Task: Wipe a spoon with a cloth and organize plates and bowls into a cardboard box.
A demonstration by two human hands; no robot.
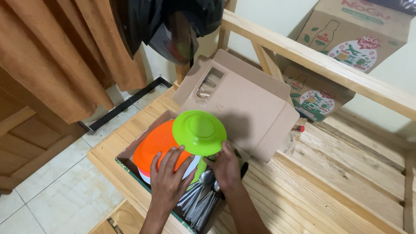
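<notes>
- Your right hand grips the near rim of a green plate, held tilted, underside up, above an open cardboard box on the wooden bench.
- Your left hand, fingers spread wide, rests on an orange plate in the box.
- Risk: one-hand rim grip w/ the plate tilted; it could slip onto the spoons below.
- Risk: the box sits near the bench edge; pressing down could tip it.
- Hidden: a white plate under the orange one is mostly covered; box bottom unseen; dark object at top edge unclear, cut off.
</notes>
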